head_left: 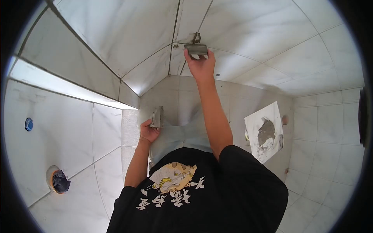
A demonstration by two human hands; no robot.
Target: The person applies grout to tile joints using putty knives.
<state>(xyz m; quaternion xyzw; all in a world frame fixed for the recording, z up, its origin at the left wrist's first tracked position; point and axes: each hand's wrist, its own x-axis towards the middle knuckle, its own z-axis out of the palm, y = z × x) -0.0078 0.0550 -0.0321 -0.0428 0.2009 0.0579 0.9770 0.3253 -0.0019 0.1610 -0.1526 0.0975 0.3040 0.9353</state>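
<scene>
My right hand (201, 65) reaches up to the marbled wall tiles (241, 35). Its thumb and fingers grip a short, wide grey scraper (196, 49) by the two ends, and the blade lies against the wall near a tile joint. Just above the blade, a smear of dark grey paste (196, 37) sits on the joint. Lower and to the left, my left hand (149, 132) is closed around a second flat scraper (157, 116), a metal-looking one with grey residue on it. That tool is held in front of my legs, apart from the wall.
On the right lies a white board (256, 136) with a mound of grey paste (266, 132). A tiled ledge (74, 50) juts out at upper left. The left tiled surface has a stuffed pipe opening (60, 181) and a blue cap (28, 124). A small hole (218, 75) is near the wall's foot.
</scene>
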